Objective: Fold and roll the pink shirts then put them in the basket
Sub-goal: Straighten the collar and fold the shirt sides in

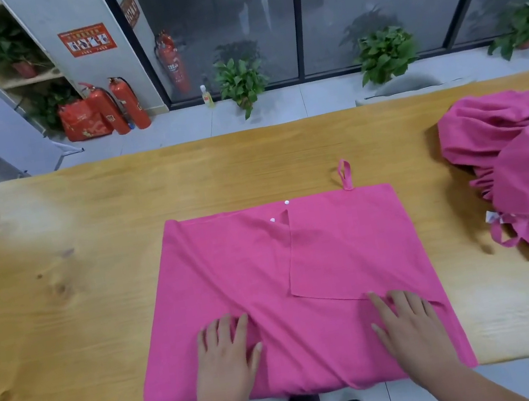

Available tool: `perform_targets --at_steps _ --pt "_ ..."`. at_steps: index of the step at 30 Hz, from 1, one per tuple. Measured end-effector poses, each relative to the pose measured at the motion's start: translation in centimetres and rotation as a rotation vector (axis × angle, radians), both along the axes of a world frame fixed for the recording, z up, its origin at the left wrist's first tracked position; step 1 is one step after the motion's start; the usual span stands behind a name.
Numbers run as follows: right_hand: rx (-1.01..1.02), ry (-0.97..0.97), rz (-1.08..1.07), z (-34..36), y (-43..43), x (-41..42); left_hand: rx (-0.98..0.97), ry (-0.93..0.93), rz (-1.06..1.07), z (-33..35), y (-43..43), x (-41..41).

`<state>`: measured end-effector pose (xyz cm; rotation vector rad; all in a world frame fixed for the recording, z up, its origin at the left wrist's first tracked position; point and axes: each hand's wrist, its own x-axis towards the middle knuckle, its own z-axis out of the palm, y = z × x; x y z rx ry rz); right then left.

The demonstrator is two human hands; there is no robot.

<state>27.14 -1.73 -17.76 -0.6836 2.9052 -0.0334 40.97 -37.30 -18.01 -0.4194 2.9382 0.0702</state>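
Note:
A pink shirt (267,269) lies spread flat on the wooden table (76,265), folded into a rough rectangle with one flap laid over its right half. Two white buttons and a small pink loop show at its far edge. My left hand (227,358) rests palm down on the shirt's near left part, fingers straight. My right hand (406,327) presses flat on the near right part, fingers spread. A heap of more pink shirts (526,179) sits crumpled at the table's right end. No basket is in view.
The table's near edge runs just under my wrists, and the shirt hangs slightly over it. Beyond the far edge are potted plants (241,82), red fire extinguishers (123,104) and a glass wall. A grey chair back (407,85) stands behind the table.

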Motion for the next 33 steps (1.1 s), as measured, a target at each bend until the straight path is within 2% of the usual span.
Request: perform_targets --at_steps 5,10,15,17,20,21,23,26,30,33 --pt "0.012 -0.010 0.042 0.8 -3.6 -3.1 0.090 0.048 -0.097 0.6 -0.6 -4.7" --pt "0.003 -0.001 -0.035 0.8 -5.1 -4.6 0.135 0.021 -0.197 0.9 -0.5 -8.5" --pt "0.015 0.007 0.033 0.7 -5.3 -6.5 0.160 0.013 -0.267 0.4 -0.8 -11.1" --pt "-0.142 0.003 -0.094 2.0 -5.4 -8.7 0.167 0.013 -0.269 0.3 -0.9 -12.2" --pt "-0.519 -0.057 -0.566 3.6 -3.2 -13.5 0.166 -0.005 -0.237 0.3 -1.1 -14.1" --pt "-0.599 -0.042 -0.694 3.4 -1.7 -15.3 0.153 -0.001 -0.215 0.3 -1.3 -14.8" --pt "-0.632 -0.095 -0.853 2.6 1.0 -18.1 0.137 0.016 -0.159 0.3 -1.5 -16.2" --pt "-0.625 -0.245 -0.862 1.7 1.8 -19.4 0.149 0.040 -0.077 0.7 -1.6 -18.5" --pt "-0.832 -0.378 -0.870 2.1 0.4 -20.9 0.182 0.073 -0.084 1.1 -1.4 -22.7" --pt "-0.955 -0.491 -0.800 2.8 0.2 -23.3 0.212 0.084 -0.079 1.5 -0.7 -26.3"
